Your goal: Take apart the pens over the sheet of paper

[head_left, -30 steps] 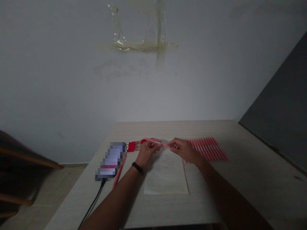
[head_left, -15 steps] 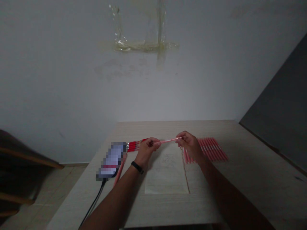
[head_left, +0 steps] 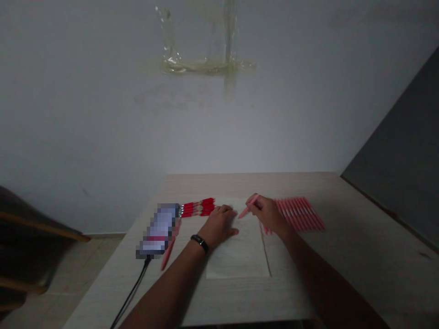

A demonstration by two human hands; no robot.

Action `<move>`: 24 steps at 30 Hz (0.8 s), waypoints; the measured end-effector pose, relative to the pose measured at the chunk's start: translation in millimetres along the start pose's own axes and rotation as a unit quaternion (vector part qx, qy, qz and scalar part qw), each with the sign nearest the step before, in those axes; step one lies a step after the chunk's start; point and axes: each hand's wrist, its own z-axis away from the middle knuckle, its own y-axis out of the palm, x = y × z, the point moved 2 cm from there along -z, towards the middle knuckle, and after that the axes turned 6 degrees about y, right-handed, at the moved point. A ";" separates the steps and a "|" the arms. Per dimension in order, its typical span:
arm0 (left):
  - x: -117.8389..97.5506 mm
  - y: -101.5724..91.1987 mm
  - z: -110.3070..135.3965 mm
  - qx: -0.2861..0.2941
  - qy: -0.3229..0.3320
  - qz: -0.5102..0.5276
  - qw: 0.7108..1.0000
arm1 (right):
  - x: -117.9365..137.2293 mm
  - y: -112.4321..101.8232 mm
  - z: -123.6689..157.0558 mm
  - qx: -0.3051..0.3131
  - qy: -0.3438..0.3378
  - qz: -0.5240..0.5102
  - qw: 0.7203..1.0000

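Pink pen [head_left: 248,208], gripped by the closed fingers of the right hand [head_left: 269,214], slants tip-down over the far edge of the paper sheet [head_left: 240,258] that the flat, empty left hand [head_left: 219,225] pins, seemingly poised to mark, which calls for lowering the tip onto the paper.

We see a matt, pale wood-grain tabletop [head_left: 343,256], a matt paper sheet [head_left: 240,258], smooth pink plastic pens [head_left: 302,212], glossier red plastic pens [head_left: 199,208], and shiny yellowed tape [head_left: 206,66] on the matt painted wall [head_left: 85,114].
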 end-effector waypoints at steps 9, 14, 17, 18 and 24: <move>3.5 3.8 0.6 0.008 -0.007 -0.027 1.000 | 10.7 -5.1 4.1 0.003 0.006 0.067 0.998; 5.4 5.0 1.1 0.002 -0.006 -0.014 1.000 | 8.9 -5.7 4.7 -0.009 -0.001 0.065 0.998; 6.1 5.3 1.7 -0.007 0.003 -0.003 1.000 | 10.0 -7.4 5.8 -0.016 0.010 0.067 0.998; 6.0 5.2 1.8 -0.010 0.004 -0.001 1.000 | 10.4 -7.9 5.7 -0.017 0.008 0.067 0.998; 3.7 4.2 1.2 -0.008 -0.003 -0.004 1.000 | 8.5 -10.1 2.2 -0.056 -0.005 0.085 0.995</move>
